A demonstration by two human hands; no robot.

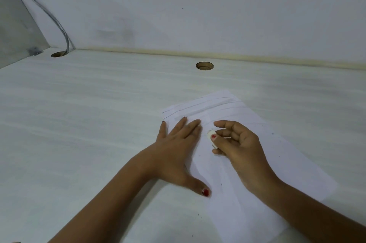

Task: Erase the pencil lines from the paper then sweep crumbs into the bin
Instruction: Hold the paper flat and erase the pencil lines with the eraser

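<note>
A white sheet of paper (263, 155) lies slanted on the desk, right of centre. Two or three thin pencil lines (200, 105) cross its far end. My left hand (178, 147) lies flat with fingers spread on the paper's left edge, pressing it down. My right hand (237, 143) rests on the paper just to the right, thumb and fingers pinching a small white eraser (210, 134) against the sheet. Small dark eraser crumbs (273, 133) are scattered on the paper and on the desk beside it. No bin is in view.
The white desk (89, 123) runs to a wall at the back. Two round cable holes are cut in it, one at the far left (58, 54) with a grey cable (49, 14) running down into it, one at the centre back (204, 65).
</note>
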